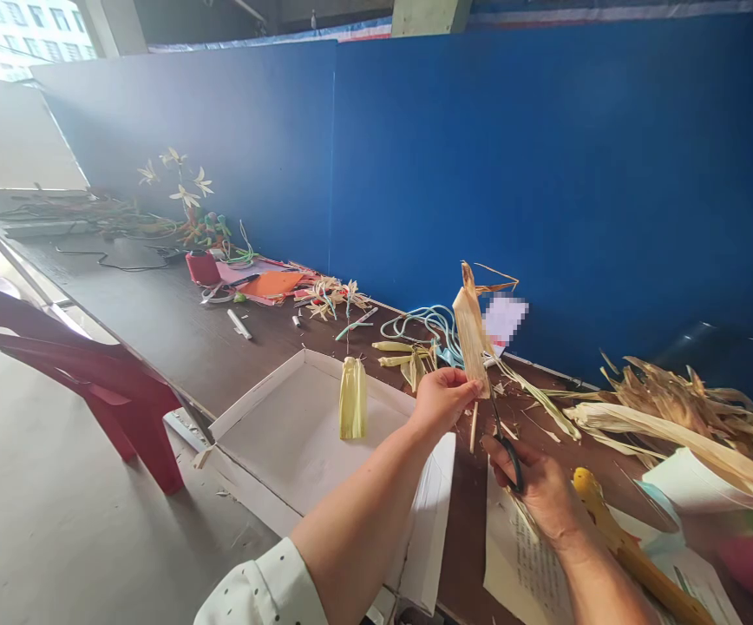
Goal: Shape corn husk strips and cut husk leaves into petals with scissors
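Observation:
My left hand (445, 399) pinches the lower end of a dried corn husk (471, 334), which stands upright with its brown tip at the top. My right hand (536, 486) is closed around black-handled scissors (513, 464). Their blades point up at the husk's lower edge, beside my left fingertips. Whether the blades are apart, I cannot tell. Left of my forearm, a yellow-green husk piece (352, 399) hangs over a shallow white box lid (272, 473). Below my right hand lies a printed sheet (526, 564).
A pile of dried husks (695, 408) and a white cup (695, 477) are at the right, near a yellow glue gun (617, 538). Pale green cord (425, 321), orange paper (273, 285) and a red thread spool (203, 268) lie further back. A blue partition (513, 174) borders the table; a red chair (122, 391) stands left.

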`<control>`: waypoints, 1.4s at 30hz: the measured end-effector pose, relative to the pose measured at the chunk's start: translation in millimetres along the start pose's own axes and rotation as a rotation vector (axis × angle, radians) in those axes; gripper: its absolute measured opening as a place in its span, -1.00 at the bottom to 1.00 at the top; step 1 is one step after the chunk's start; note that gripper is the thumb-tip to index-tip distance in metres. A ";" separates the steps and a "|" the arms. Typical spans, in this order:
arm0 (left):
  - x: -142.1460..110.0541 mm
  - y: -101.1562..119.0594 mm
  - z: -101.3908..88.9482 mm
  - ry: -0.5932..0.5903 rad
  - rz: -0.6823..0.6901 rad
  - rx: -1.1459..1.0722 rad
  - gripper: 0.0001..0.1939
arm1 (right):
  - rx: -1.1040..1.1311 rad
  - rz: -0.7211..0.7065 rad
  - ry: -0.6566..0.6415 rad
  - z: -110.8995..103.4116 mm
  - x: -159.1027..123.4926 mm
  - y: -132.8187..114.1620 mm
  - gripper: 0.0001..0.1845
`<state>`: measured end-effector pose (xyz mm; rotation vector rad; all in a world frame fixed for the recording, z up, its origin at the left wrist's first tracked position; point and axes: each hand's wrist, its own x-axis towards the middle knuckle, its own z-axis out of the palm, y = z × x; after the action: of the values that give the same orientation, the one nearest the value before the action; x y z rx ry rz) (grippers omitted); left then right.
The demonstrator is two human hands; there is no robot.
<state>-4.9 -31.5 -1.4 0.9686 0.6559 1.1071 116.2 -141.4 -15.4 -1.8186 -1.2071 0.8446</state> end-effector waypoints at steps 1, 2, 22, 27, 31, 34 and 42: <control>-0.2 0.6 0.0 0.002 -0.005 -0.002 -0.72 | 0.005 -0.003 0.001 0.3 -0.2 -0.3 -0.57; -0.4 1.2 0.1 0.006 -0.008 -0.005 -0.72 | 0.009 -0.009 0.005 0.7 -0.2 -0.3 -0.57; -3.4 7.0 -0.5 0.025 -0.044 -0.093 -0.64 | -0.019 -0.091 0.047 4.2 1.0 5.0 -0.50; -4.4 7.5 -0.1 0.006 -0.039 -0.058 -0.69 | -0.056 -0.078 0.052 4.5 0.0 4.0 -0.52; -3.6 4.0 0.4 -0.026 -0.040 -0.024 -0.71 | -0.052 -0.043 0.038 2.5 -1.7 0.0 -0.54; -3.5 2.5 1.0 -0.038 -0.047 -0.020 -0.70 | -0.059 -0.048 0.054 1.8 -2.3 -2.5 -0.52; -4.1 1.8 1.6 -0.049 -0.068 -0.045 -0.68 | -0.041 -0.057 0.066 3.3 -3.6 -6.7 -0.50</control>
<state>-5.7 -35.6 0.8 0.9257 0.6170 1.0314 109.4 -142.3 -10.8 -1.8218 -1.2361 0.7279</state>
